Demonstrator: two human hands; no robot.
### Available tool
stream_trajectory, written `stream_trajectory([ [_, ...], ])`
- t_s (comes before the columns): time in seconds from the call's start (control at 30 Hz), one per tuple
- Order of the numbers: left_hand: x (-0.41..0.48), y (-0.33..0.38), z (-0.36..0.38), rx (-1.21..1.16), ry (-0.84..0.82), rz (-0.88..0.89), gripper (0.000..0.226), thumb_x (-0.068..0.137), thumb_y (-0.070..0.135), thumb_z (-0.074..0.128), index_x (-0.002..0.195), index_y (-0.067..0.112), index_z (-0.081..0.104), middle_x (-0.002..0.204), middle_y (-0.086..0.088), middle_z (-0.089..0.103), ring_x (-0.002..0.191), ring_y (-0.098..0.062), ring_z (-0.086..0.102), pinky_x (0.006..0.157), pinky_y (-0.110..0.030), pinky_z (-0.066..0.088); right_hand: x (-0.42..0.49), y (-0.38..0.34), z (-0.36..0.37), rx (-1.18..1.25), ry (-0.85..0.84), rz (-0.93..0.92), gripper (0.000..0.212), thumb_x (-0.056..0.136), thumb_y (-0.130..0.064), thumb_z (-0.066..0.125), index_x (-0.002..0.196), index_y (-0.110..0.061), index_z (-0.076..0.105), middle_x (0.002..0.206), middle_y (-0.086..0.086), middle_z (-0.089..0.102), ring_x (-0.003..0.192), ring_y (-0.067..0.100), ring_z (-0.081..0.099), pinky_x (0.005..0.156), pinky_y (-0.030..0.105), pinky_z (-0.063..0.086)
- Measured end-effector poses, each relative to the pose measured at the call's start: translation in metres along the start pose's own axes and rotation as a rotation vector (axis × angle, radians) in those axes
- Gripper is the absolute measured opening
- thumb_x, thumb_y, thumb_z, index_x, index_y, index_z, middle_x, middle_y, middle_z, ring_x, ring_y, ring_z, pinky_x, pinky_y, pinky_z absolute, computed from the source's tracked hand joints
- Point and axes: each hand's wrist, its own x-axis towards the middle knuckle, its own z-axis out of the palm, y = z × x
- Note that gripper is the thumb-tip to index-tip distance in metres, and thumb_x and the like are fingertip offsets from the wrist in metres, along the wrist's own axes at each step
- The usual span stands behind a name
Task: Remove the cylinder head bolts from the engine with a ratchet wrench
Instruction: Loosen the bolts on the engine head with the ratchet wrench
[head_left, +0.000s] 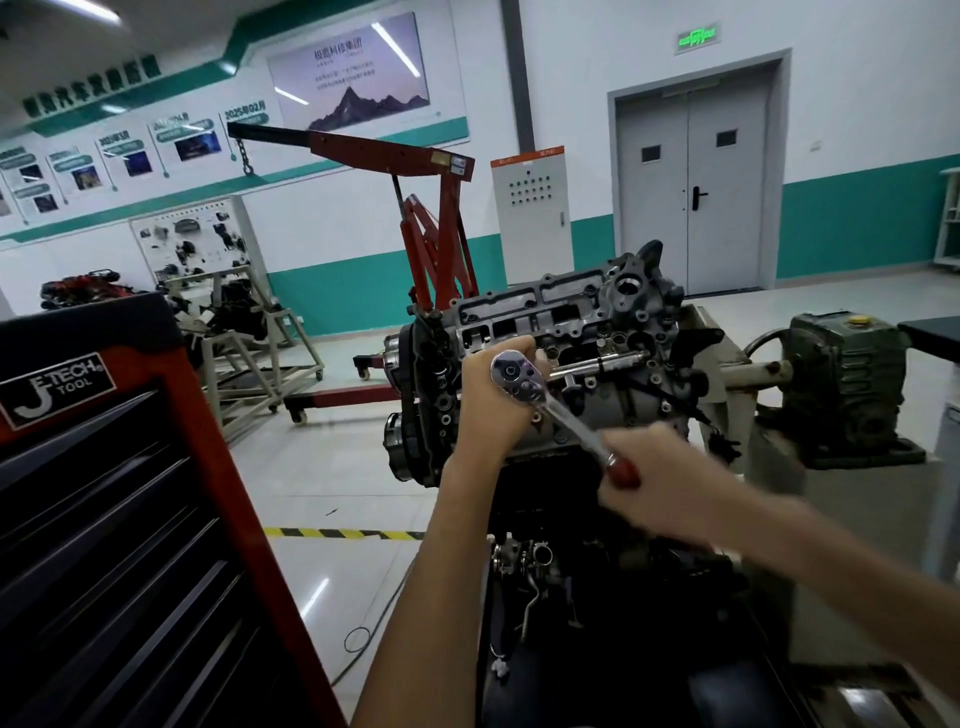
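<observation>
The engine (561, 332) sits on a stand at centre, its cylinder head turned towards me. A chrome ratchet wrench (550, 405) with a dark red handle runs diagonally in front of it. A long extension bar (597, 364) leads from the ratchet head into the cylinder head. My left hand (493, 410) curls around the ratchet head and steadies it. My right hand (649, 473), blurred by motion, grips the red handle at the lower right. The bolt itself is hidden inside the head.
A red and black tool cabinet (119, 519) stands close at my left. A red engine hoist (426, 218) is behind the engine. The green gearbox (841, 384) of the stand is at the right. Yellow-black tape (343, 533) marks the floor.
</observation>
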Motion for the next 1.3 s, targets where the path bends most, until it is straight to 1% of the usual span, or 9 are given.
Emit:
stream_trajectory([
  [0.13,0.007,0.003,-0.007,0.050,-0.047,0.001,0.041,0.081,-0.013,0.056,0.052,0.006,0.034,0.050,0.005,0.030,0.049,-0.005,0.024,0.048,-0.019,0.021,0.024,0.011,-0.071,-0.558,0.292,-0.176,0.010,0.083,-0.026,0.056,0.086,-0.023,0.047,0.057,-0.010,0.041,0.051,0.013,0.047,0.052,0.026,0.037],
  [0.23,0.002,0.000,-0.006,0.023,0.034,-0.032,0.039,0.085,-0.008,0.057,0.053,0.006,0.039,0.051,0.002,0.034,0.050,-0.005,0.028,0.050,-0.021,0.025,0.024,0.006,-0.065,-0.573,0.353,-0.143,0.009,0.085,-0.024,0.054,0.089,-0.020,0.047,0.057,-0.010,0.041,0.051,0.011,0.046,0.053,0.023,0.035],
  [0.4,-0.004,0.000,0.007,-0.058,0.178,-0.074,0.043,0.092,0.001,0.056,0.057,0.016,0.034,0.055,0.011,0.028,0.055,-0.006,0.026,0.054,-0.021,0.025,-0.010,-0.018,0.029,-0.003,0.182,0.120,0.021,0.079,-0.024,0.059,0.072,-0.023,0.039,0.063,0.002,0.053,0.060,0.026,0.058,0.059,0.034,0.051],
  [0.53,-0.006,0.001,0.012,-0.237,0.234,-0.201,0.038,0.093,0.003,0.056,0.062,0.024,0.046,0.054,0.017,0.042,0.051,0.001,0.041,0.056,-0.013,0.037,-0.014,-0.047,0.070,0.597,0.092,0.068,0.024,0.075,-0.006,0.060,0.063,-0.020,0.045,0.053,-0.002,0.048,0.044,0.015,0.047,0.043,0.021,0.042],
  [0.8,0.003,0.006,-0.003,0.049,0.022,0.007,0.042,0.085,-0.010,0.055,0.054,0.009,0.035,0.052,0.000,0.028,0.051,-0.005,0.024,0.052,-0.027,0.022,0.011,0.009,-0.053,-0.445,0.194,-0.156,0.006,0.084,-0.021,0.055,0.088,-0.025,0.051,0.056,-0.012,0.044,0.048,0.006,0.047,0.046,0.021,0.039],
  [0.9,-0.001,0.004,0.005,0.037,0.037,-0.011,0.041,0.086,-0.008,0.055,0.055,0.007,0.033,0.054,0.000,0.027,0.054,-0.007,0.024,0.054,-0.028,0.022,0.014,0.014,-0.061,-0.563,0.270,-0.128,0.008,0.084,-0.022,0.053,0.091,-0.022,0.049,0.057,-0.011,0.044,0.051,0.010,0.048,0.051,0.022,0.038],
  [1.07,-0.006,0.000,0.016,-0.021,0.179,-0.064,0.046,0.091,0.000,0.055,0.054,0.017,0.035,0.050,0.010,0.031,0.052,-0.006,0.027,0.052,-0.022,0.026,-0.016,-0.008,0.034,0.162,0.247,0.046,0.027,0.082,-0.013,0.058,0.069,-0.024,0.037,0.051,-0.007,0.042,0.043,0.008,0.043,0.044,0.018,0.037],
  [1.17,-0.010,0.001,0.019,-0.161,0.275,-0.154,0.044,0.092,0.006,0.055,0.056,0.031,0.051,0.051,0.019,0.054,0.051,0.006,0.050,0.054,-0.008,0.040,-0.018,-0.036,0.080,0.635,0.215,0.066,0.027,0.082,-0.007,0.059,0.066,-0.018,0.041,0.049,-0.003,0.040,0.042,0.012,0.039,0.045,0.025,0.036],
  [1.3,-0.006,-0.003,0.004,-0.091,0.090,-0.078,0.041,0.091,0.004,0.056,0.055,0.012,0.038,0.052,0.012,0.032,0.053,-0.006,0.030,0.056,-0.022,0.028,-0.014,-0.027,0.059,0.553,0.129,0.021,0.033,0.078,0.000,0.058,0.060,-0.024,0.043,0.045,-0.004,0.040,0.035,0.008,0.037,0.037,0.023,0.034],
])
